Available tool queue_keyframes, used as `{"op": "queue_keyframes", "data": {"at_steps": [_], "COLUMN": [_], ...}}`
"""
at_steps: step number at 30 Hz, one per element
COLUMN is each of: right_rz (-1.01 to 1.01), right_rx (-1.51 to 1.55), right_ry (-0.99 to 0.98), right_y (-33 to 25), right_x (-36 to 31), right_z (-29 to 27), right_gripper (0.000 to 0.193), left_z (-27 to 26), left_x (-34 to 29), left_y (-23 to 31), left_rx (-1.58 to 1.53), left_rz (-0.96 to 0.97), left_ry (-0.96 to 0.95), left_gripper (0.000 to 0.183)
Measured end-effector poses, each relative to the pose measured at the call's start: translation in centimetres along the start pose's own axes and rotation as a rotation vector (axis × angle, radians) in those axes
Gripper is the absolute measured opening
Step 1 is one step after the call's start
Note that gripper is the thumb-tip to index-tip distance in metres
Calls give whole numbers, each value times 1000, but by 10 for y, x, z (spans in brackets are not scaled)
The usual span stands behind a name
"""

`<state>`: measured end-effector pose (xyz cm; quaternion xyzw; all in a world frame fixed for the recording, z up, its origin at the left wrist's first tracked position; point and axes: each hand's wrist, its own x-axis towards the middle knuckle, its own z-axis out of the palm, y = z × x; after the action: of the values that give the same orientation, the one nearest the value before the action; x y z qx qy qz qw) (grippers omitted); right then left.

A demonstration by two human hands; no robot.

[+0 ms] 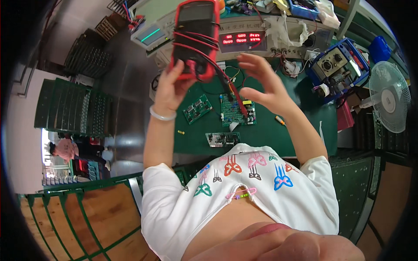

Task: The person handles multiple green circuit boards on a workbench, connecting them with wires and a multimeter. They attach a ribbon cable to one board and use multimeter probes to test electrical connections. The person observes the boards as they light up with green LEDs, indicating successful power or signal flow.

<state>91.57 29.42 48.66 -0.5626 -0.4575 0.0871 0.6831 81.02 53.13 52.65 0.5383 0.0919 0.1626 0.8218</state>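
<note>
My left hand (170, 89) grips the lower end of a red and black multimeter (197, 26), held up over the bench. Red and black test leads are wound around its body, and their probes (237, 98) hang down to the right. Apart from the meter, my right hand (266, 87) is raised with fingers spread, holding nothing. Below the hands lie a green circuit board (197, 109), a second board with mixed components (230, 111) partly behind the probes, and another board (223, 139) near the front edge. An orange-handled screwdriver (280, 120) rests to the right.
The green bench top (270, 139) lies before me. Along its back stand an instrument with red digits (278, 41) and an oscilloscope (150, 37). At the right are a blue-framed device (333, 63) and a fan (388, 98). Another person (66, 149) is far left.
</note>
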Motion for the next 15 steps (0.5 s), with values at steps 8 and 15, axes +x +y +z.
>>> {"op": "queue_keyframes", "data": {"at_steps": [8,15], "right_rz": [449,197], "right_rx": [64,-285], "right_ry": [-321,-286], "right_y": [29,-13], "right_x": [-34,19], "right_z": [32,-4], "right_gripper": [25,36], "left_z": [-10,-45], "left_x": [-50,-72], "left_y": [-64,-106], "left_rx": [41,209], "left_rz": [105,-83], "left_ry": [70,-119], "left_gripper": [31,33]}}
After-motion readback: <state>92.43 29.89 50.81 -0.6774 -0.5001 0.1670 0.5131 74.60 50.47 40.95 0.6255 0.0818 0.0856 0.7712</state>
